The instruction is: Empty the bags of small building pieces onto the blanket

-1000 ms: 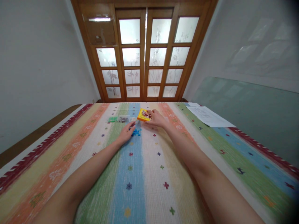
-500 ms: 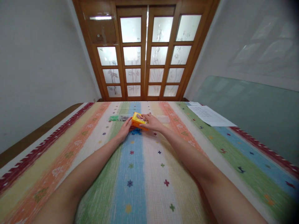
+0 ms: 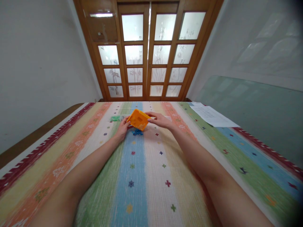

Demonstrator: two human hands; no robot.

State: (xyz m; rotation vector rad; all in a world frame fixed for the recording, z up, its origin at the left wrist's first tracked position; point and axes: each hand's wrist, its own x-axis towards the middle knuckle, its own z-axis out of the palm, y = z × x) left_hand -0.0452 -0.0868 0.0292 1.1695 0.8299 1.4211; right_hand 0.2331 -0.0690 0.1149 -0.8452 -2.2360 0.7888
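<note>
Both hands grip a small orange plastic box [image 3: 139, 119] over the middle of the table, tilted with a plain orange face toward me. I cannot tell whether this face is its inside or its underside. My left hand [image 3: 123, 127] is closed on its left edge, thumb in front. At the right corner, my right hand [image 3: 160, 120] pinches it between thumb and fingers. Just below the box, a small heap of blue pieces [image 3: 137, 132] lies on the cloth. Behind the hands is a clear case with green pieces [image 3: 115, 118], partly hidden by the box and hands.
A striped tablecloth [image 3: 131, 195] covers the table. White paper sheets [image 3: 211, 115] lie toward the far right. A pale green glass panel [image 3: 255, 110] leans by the right wall, and wooden doors with glass panes [image 3: 148, 63] stand beyond the table.
The box has been turned over in the hands: its yellow printed face was showing, now a plain orange one. My right hand has shifted right to the box's corner.
</note>
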